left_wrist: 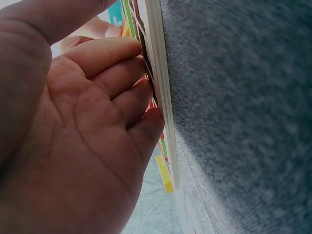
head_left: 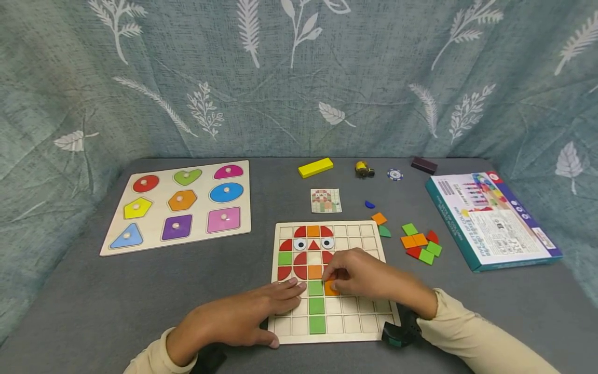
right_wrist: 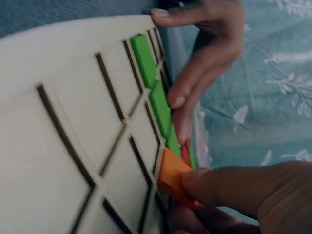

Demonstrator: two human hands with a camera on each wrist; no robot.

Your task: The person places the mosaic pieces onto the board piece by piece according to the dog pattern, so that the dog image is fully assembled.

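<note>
A wooden grid board (head_left: pixel 361 332) lies on the grey table, with red, green and orange tiles forming a figure with two googly eyes. My right hand (head_left: pixel 366 272) pinches an orange square tile (right_wrist: pixel 174 176) between thumb and fingers, at a cell right of the topmost of the lower green tiles (head_left: pixel 315 288). Spread over the board's left side, my left hand (head_left: pixel 247 312) rests its fingertips on the surface, with the thumb at the front edge. In the left wrist view its fingers (left_wrist: pixel 122 73) are extended and hold nothing.
Loose tiles (head_left: pixel 426 255) lie right of the board. Behind it are a small pattern card (head_left: pixel 333 206), a yellow block (head_left: pixel 315 168), a toy bee (head_left: pixel 364 169), a poker chip (head_left: pixel 394 174) and a dark block (head_left: pixel 424 165). A shape puzzle (head_left: pixel 156 218) sits left, a game box (head_left: pixel 495 223) right.
</note>
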